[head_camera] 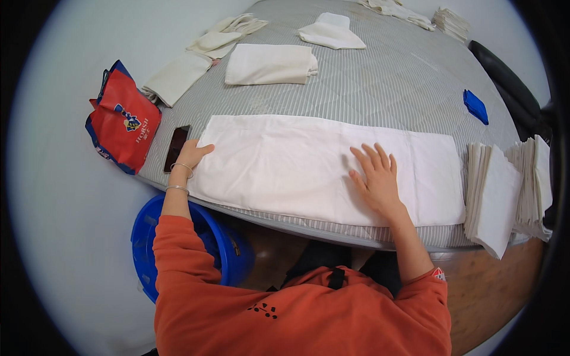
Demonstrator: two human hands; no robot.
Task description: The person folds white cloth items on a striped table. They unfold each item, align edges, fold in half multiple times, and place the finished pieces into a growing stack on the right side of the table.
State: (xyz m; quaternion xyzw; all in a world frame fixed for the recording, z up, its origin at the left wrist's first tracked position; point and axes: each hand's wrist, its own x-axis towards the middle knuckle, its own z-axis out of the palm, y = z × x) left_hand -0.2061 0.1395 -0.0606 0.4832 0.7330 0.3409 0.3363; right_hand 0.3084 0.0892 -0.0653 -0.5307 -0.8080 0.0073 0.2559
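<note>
A long white folded cloth [285, 169] lies spread along the front edge of a mattress with grey stripes [383, 84]. My left hand [191, 155] holds its left edge, thumb on top and the other fingers mostly hidden under the fabric. Over the right half of the cloth, my right hand [378, 182] is spread palm down with the fingers apart. Whether its palm presses on the fabric I cannot tell. Faint creases run through the cloth.
Left of the cloth are a smartphone [176, 149] and a red bag [127, 122]; a blue bin [231, 249] stands below. Stacks of folded white cloths [494, 196] sit at the right. Farther back lie a folded cloth [269, 64] and a small blue item [475, 107].
</note>
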